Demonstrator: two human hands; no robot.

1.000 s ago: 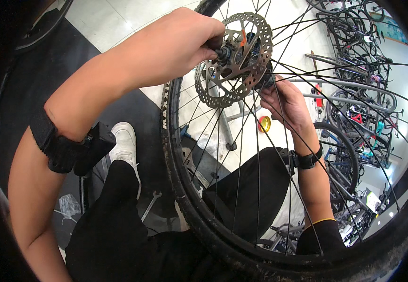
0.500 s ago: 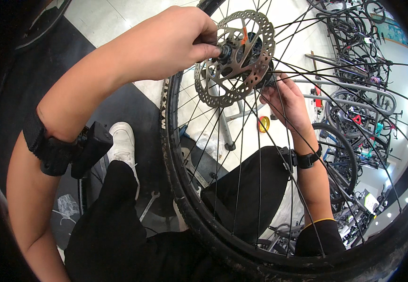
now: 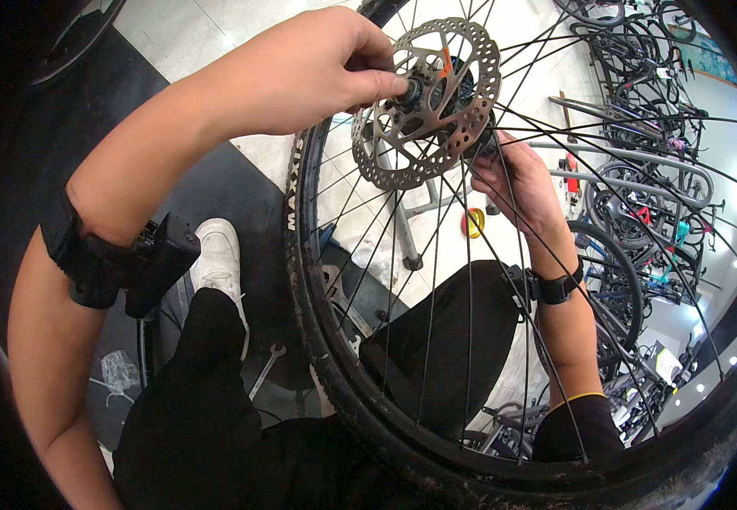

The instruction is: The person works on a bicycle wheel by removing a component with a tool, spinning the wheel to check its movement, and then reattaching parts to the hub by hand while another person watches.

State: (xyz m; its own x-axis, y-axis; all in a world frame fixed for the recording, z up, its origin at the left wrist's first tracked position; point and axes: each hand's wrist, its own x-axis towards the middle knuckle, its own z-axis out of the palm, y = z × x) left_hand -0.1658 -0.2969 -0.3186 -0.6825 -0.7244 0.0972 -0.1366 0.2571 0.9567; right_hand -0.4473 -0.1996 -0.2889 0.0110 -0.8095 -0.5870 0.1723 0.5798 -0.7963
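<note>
Left hand (image 3: 309, 72) is pinching the hub axle (image 3: 409, 87) beside one perforated steel brake rotor (image 3: 428, 102); right hand (image 3: 517, 183) is gripping the hub's far side behind thin wire spokes (image 3: 436, 289).

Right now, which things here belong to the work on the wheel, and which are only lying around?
In use: bicycle wheel, brake disc, hub axle pinched by left hand, right hand behind the spokes.

Lying about: spanner, yellow tape roll, parked bicycles.

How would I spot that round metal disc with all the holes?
Find the big bicycle wheel across the person's lap and follow its spokes to the centre. There sits the disc, pinched at its middle by the left hand: flat, silvery, perforated, unlike the thin spokes and black tyre.
</note>
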